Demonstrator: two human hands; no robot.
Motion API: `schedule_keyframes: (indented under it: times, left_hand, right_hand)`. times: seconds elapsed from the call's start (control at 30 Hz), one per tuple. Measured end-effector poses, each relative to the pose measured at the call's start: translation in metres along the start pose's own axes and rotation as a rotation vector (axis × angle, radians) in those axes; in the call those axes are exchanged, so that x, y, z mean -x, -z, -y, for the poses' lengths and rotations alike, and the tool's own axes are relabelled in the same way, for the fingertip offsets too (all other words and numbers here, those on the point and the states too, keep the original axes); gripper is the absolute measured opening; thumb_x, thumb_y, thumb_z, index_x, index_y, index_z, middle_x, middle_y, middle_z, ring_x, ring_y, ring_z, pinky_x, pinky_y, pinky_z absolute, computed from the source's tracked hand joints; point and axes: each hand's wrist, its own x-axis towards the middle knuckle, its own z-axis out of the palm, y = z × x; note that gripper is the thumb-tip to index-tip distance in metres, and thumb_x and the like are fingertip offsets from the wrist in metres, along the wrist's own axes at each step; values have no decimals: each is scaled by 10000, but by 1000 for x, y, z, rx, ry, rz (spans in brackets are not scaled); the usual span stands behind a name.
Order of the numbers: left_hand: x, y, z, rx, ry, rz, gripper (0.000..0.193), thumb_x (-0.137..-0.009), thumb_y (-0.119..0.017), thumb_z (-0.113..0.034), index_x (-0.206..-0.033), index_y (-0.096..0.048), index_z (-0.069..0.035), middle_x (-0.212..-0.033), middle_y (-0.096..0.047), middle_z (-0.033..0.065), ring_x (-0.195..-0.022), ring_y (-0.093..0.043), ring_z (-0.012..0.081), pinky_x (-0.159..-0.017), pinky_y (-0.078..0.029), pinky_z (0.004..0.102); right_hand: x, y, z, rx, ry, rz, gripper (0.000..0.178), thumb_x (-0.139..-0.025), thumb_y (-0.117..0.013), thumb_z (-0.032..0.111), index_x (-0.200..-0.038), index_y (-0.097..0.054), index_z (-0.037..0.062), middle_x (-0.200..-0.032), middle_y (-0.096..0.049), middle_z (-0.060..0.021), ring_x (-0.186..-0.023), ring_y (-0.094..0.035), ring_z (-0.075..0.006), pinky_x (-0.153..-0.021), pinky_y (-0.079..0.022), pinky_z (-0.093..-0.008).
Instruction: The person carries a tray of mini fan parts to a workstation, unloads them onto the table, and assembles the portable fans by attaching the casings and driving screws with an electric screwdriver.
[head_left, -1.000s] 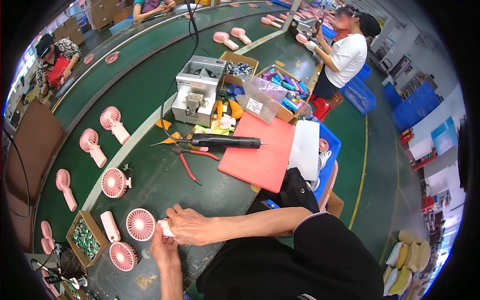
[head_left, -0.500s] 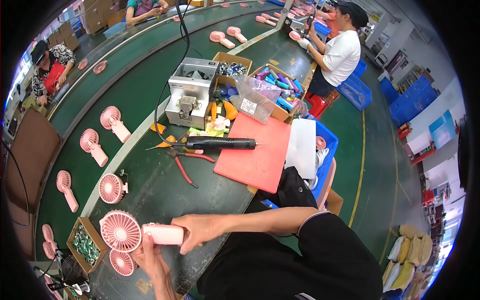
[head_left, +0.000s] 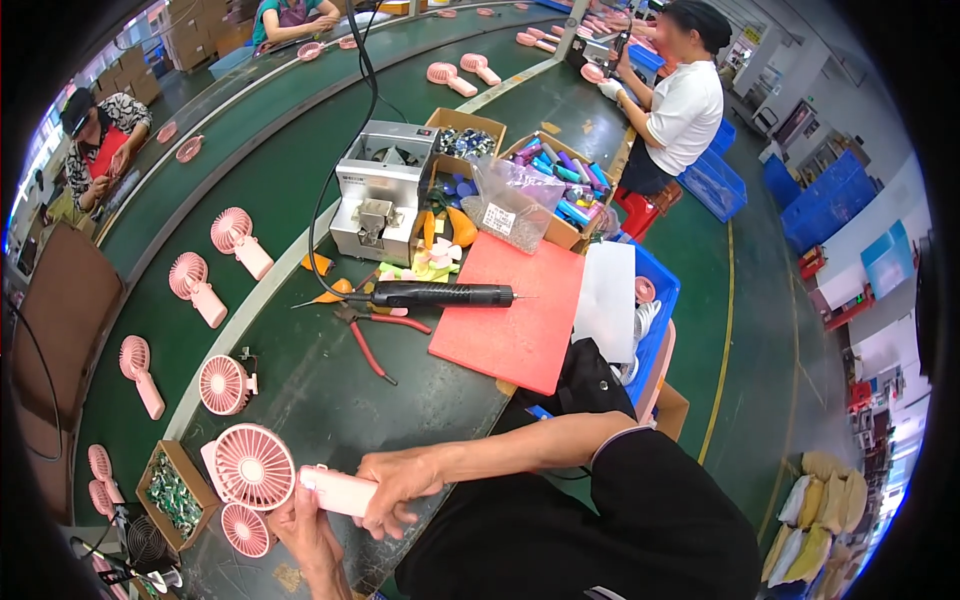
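Note:
My right hand [head_left: 402,488] is closed round the free end of the pink handle [head_left: 342,492] of a handheld fan. Thumb and fingers of my left hand [head_left: 308,538] pinch the same fan near its neck. Its round grille head [head_left: 253,467] points to the left, over the worktable. Close beneath it sits a smaller round pink fan head [head_left: 246,529], partly covered. Another pink fan head [head_left: 226,385] stands farther up the table with a bit of wiring at its side.
A carton of small green parts [head_left: 176,495] stands left of my hands. Beyond lie red-handled pliers [head_left: 372,345], a black electric screwdriver [head_left: 440,294] and a red foam sheet [head_left: 510,318]. Pink fans [head_left: 198,287] lie on the green conveyor [head_left: 290,150]. A co-worker [head_left: 680,105] stands far right.
The held fan has shifted slightly right, and its handle now slopes down toward my right hand. Fans on the conveyor have moved a little to the right.

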Motion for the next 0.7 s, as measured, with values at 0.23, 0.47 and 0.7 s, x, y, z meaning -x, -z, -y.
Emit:
schedule_keyframes:
  times: [0.23,0.47,0.7]
  left_hand:
    - [0,6,-15,66,109,147,306,-877,-617,-123,-1035,-598,139,-918,-661,207,-820,-679,314,-780,-565,443]
    - [-6,-44,-12,64,260,179,351,-867,-668,-86,-1184,-600,49,-1056,-683,122,-949,-646,175,-854,-517,317]
    - [-18,-36,16,9,249,164,335,-895,-635,-147,-1138,-593,81,-1003,-687,203,-863,-689,232,-801,-562,358]
  right_hand:
    - [-6,-32,-35,-697,56,252,218,-744,-665,0,-932,-555,10,-583,-488,-23,-379,-410,-85,-339,-276,-219]
    - [12,-8,-9,-472,72,-95,245,-773,-670,5,-983,-548,35,-661,-498,-4,-418,-387,-47,-348,-273,-212]
    - [-2,15,-29,-487,69,39,206,-798,-655,35,-966,-536,31,-599,-440,10,-389,-316,-47,-380,-235,-224]
